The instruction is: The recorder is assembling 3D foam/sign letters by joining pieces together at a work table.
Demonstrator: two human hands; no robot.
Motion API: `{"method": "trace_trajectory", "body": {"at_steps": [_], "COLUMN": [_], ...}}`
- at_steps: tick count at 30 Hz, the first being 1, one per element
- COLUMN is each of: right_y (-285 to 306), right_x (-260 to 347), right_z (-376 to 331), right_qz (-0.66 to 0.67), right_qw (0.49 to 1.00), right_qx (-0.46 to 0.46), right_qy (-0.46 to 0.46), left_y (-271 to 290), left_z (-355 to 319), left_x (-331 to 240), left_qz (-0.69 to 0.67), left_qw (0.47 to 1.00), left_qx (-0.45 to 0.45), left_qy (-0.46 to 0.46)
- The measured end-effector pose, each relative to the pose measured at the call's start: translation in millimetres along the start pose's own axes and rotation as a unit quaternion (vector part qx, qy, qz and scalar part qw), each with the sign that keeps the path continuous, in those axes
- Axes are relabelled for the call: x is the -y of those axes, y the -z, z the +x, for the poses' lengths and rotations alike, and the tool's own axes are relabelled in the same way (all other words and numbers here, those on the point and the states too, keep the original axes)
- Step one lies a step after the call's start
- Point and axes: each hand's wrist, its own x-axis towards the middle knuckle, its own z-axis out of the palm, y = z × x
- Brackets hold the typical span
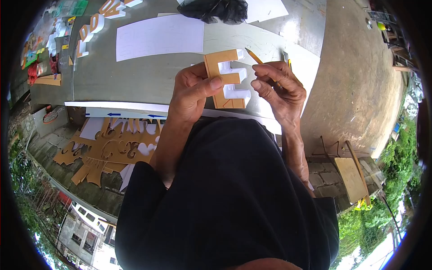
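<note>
I see my left hand (191, 92) closed around a tan letter cutout (227, 78) with white foam thickness, thumb pressed across its middle bar, holding it up just above the near edge of the bench (135, 76). My right hand (279, 85) pinches a pencil (253, 56), its tip pointing toward the letter's top; that grip is shut on the pencil alone. The letter looks light and fairly stiff, though I judge its thin arms could snap if bent, so the solid spine is the safest place to hold. A white paper sheet (159, 36) lies further in, more finished letters (96, 22) sit toward the far left corner, and a brown cut-out stencil board (108, 148) lies below the near edge.
</note>
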Motion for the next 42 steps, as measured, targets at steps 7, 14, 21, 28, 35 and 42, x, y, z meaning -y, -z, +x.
{"method": "trace_trajectory", "body": {"at_steps": [7,14,21,28,35,42], "right_y": [-2.0,-3.2,-0.8,-2.1,-7.3,-8.4], "right_x": [-1.1,3.2,4.6,32.7,29.3,24.0], "right_z": [-13.3,-19.9,-22.4,-43.9,-47.1,-44.6], "right_qz": [0.003,-0.004,-0.042,-0.079,-0.135,-0.201], "right_qw": [0.998,0.995,0.988,0.993,0.987,0.973], "right_qx": [0.008,0.032,-0.003,-0.070,-0.052,-0.046], "right_qy": [0.067,0.096,0.147,0.044,0.069,0.108], "left_y": [-5.0,-7.2,-4.3,-3.1,-7.1,-6.3], "left_z": [-12.3,-18.7,-17.4,-13.7,-12.9,-13.2], "left_x": [3.3,0.7,2.1,4.2,-0.1,1.5], "left_qz": [0.010,0.002,0.009,0.068,0.093,0.092], "left_qw": [0.999,0.998,0.997,0.993,0.991,0.992], "left_qx": [0.033,0.065,0.074,0.022,0.000,0.002], "left_qy": [-0.004,-0.019,-0.027,-0.097,-0.096,-0.086]}}
